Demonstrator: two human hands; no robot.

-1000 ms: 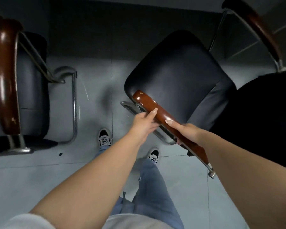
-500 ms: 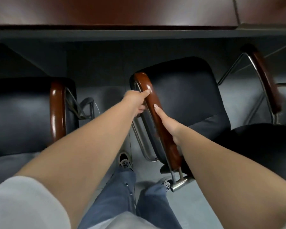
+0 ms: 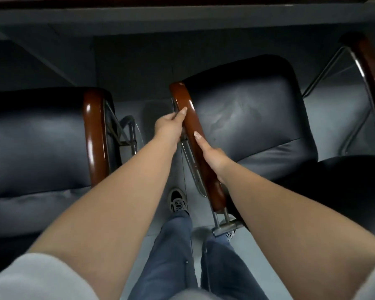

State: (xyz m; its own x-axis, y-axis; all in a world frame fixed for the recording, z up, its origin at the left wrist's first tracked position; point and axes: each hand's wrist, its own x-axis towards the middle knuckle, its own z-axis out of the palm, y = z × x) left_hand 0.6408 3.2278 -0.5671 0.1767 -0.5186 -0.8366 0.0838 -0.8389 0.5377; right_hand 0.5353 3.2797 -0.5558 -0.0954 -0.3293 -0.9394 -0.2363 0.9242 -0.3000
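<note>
- Neighbour chair (image 3: 37, 137), at your left: a second ago it sat well off and skewed to the one you handle. Now its seat runs level with that one, with a narrow strip of floor (image 3: 152, 109) between them.
- Left grip (image 3: 167, 126): same spot on the armrest (image 3: 188, 121) as half a second ago. Thumb lies on top near the front curve, fingers curl under the outer edge, pinching the wood.
- Armrest itself: swung from a slant across the view to nearly fore-and-aft, pointing at the tabletop (image 3: 182, 18). Judgement: your turn is done and the chair is squared up, so only a short push in looks left.
- Right grip (image 3: 213, 158): farther back on the same armrest, thumb laid along the top, clasping it. The fingers wrap round the seat side, out of sight.
- Black chair (image 3: 247, 118): seat front lies near the tabletop edge. You cannot tell whether it is under it. Base and legs are hidden below the seat.
- Far armrest (image 3: 372, 83): cut off by the right edge. The backrest at lower right is a dark mass, hard to read.
</note>
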